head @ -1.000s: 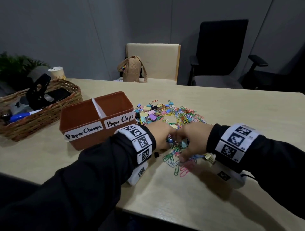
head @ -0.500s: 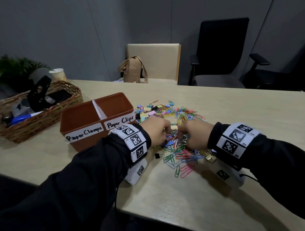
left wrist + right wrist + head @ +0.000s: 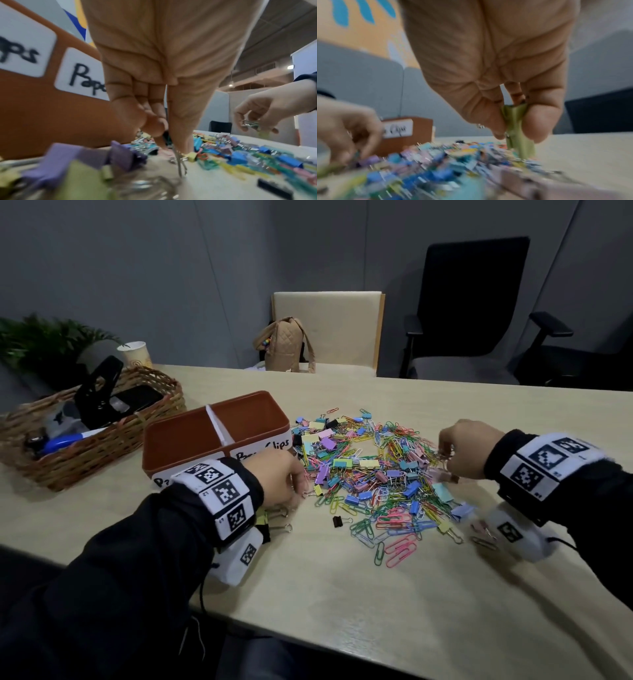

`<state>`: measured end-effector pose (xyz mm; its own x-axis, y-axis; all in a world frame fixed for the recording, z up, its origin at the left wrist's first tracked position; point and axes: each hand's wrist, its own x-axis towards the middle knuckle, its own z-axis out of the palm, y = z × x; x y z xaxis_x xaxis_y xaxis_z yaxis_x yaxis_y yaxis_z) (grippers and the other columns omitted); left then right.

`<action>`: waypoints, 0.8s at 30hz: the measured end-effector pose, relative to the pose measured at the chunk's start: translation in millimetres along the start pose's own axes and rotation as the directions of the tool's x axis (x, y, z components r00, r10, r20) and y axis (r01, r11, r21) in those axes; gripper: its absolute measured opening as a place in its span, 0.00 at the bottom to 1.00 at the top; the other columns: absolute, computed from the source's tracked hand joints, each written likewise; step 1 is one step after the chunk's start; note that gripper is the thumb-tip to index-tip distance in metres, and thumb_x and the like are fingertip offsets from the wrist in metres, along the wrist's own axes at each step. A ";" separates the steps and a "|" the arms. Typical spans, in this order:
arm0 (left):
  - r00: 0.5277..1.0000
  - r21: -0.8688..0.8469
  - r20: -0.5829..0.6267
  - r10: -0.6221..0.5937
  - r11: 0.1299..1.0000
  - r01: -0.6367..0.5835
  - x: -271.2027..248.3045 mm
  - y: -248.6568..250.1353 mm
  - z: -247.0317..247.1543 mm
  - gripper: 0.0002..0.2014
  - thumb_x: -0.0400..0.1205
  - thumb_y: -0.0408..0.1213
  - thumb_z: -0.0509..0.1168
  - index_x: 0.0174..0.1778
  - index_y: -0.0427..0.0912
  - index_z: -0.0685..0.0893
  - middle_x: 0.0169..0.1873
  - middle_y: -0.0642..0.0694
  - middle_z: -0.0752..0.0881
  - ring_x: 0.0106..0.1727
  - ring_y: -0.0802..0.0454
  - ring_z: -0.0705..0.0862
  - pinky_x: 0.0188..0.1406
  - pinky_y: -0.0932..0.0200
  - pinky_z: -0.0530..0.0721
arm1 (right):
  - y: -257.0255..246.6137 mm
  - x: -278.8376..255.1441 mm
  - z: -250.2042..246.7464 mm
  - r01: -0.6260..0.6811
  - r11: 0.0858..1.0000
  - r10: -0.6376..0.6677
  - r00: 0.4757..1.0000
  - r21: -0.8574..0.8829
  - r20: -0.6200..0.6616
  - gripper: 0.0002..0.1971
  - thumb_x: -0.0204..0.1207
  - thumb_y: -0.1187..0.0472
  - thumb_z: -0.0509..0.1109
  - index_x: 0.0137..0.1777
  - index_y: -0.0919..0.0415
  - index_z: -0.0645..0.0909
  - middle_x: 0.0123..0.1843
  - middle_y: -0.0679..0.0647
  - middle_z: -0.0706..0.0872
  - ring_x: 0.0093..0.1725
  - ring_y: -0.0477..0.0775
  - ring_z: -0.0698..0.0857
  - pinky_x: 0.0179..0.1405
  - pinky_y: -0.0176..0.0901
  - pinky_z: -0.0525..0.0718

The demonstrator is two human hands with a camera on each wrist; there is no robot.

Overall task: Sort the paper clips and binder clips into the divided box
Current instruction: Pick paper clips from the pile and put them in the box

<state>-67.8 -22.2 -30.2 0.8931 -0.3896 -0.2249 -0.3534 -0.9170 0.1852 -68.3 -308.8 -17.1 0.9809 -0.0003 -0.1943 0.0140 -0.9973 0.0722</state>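
A heap of coloured paper clips and binder clips (image 3: 370, 474) lies spread on the table's middle. To its left stands the brown divided box (image 3: 178, 436), labelled "Paper Clamps" and "Paper Clips"; I see nothing inside either half. My left hand (image 3: 301, 491) is at the heap's left edge by the box, fingertips (image 3: 178, 146) down on the wire handle of a small yellow binder clip (image 3: 190, 157). My right hand (image 3: 445, 453) hovers over the heap's right edge and pinches a yellow-green binder clip (image 3: 515, 119) between thumb and fingers.
A wicker basket (image 3: 102, 440) with a black clamp and pens sits far left, with a paper cup (image 3: 135, 356) behind it. A beige chair with a tan bag (image 3: 284, 344) and a black office chair (image 3: 469, 302) stand beyond the table. A few binder clips lie under my left wrist.
Both hands were together at the heap's near middle; they have drawn apart, left toward the box and right toward the right edge, and the heap is spread wider.
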 end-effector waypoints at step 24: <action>0.966 0.131 0.070 0.248 0.958 -0.255 5.5 80.9 25.4 0.26 0.68 0.54 0.78 0.58 0.45 0.84 0.43 0.50 0.81 0.51 0.50 0.82 0.40 0.60 0.74 | -71.6 -42.4 14.5 0.433 0.895 -0.410 0.893 -0.108 0.184 0.34 0.61 0.44 0.82 0.66 0.55 0.80 0.58 0.53 0.83 0.55 0.54 0.82 0.50 0.39 0.77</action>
<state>-98.6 -100.6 -40.8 0.7561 -0.6096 -0.2379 -0.6028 -0.7904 0.1092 -113.7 -238.5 -28.2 0.8351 0.3950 -0.3829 0.4581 -0.8847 0.0866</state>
